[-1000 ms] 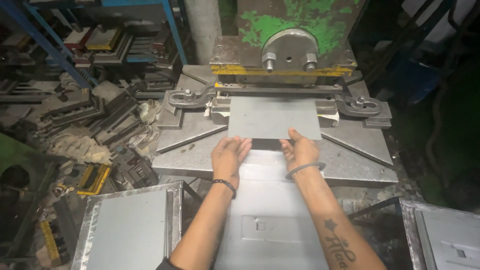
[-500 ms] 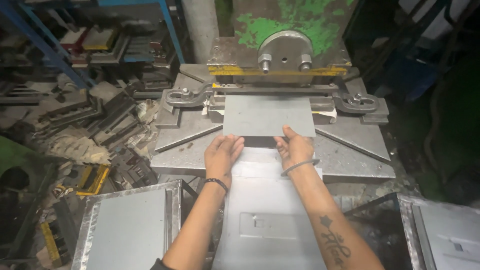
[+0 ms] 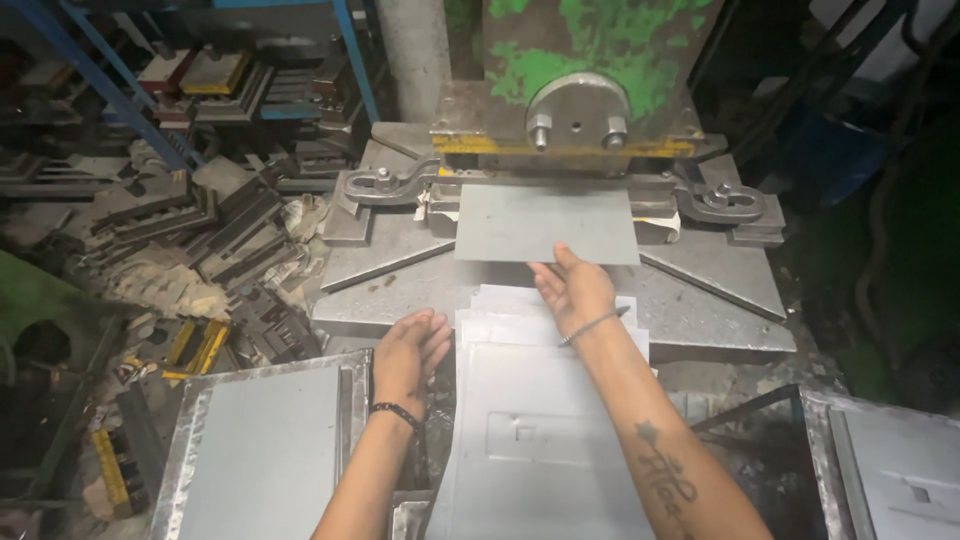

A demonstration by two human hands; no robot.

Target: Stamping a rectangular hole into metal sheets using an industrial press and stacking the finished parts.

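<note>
Two hands (image 3: 575,290); one press (image 3: 580,110); two clamps (image 3: 385,187).

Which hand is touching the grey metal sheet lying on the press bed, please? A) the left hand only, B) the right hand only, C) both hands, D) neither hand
B: only the right hand reaches the near edge of the metal sheet, while the left hand lies lower, by the stack of sheets.

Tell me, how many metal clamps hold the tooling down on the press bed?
2. One clamp sits at the bed's left rear, the other clamp at its right rear. More may be hidden behind the grey sheet.
</note>
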